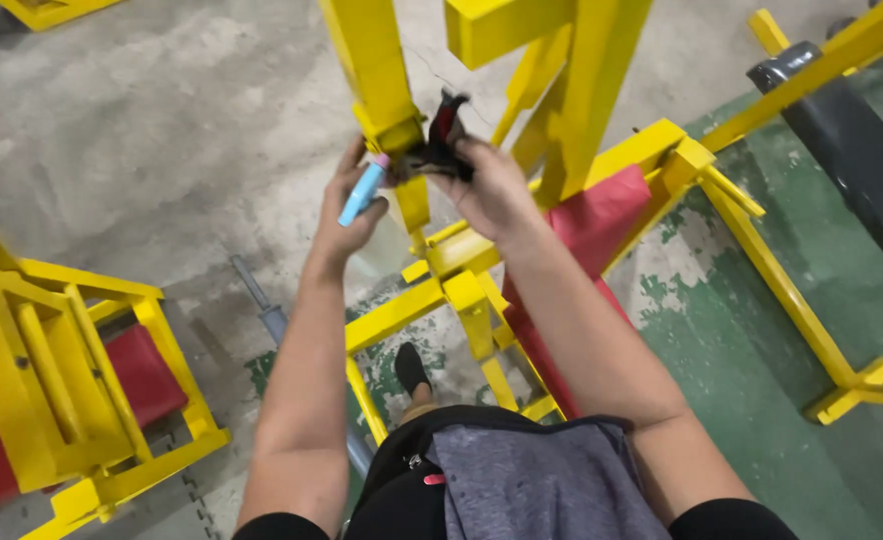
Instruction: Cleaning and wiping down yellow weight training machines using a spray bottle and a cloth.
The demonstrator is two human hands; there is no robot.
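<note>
Black cloth (442, 150), bunched and with a streak of red showing at its top, sits in my right hand (492, 185) just above the middle of the frame, pressed against the yellow metal post (387, 95) that comes down from the top edge. My right hand has its fingers curled tight around the cloth. My left hand (347, 210), just to the left of it, is clamped on a light blue tube with a pink cap (364, 192), held slanted, the cap end up by the post. The two hands are close together on either side of the post.

Below them the yellow frame (442, 290) of the machine spreads toward the lower middle, with a red pad (602, 215) to the right of centre. Another yellow frame with red padding (72, 380) stands at the lower left on the grey concrete floor (142, 110). At the upper right a black padded bench (852, 140) slants over green floor (752, 350). My grey and black clothing (532, 480) fills the bottom edge.
</note>
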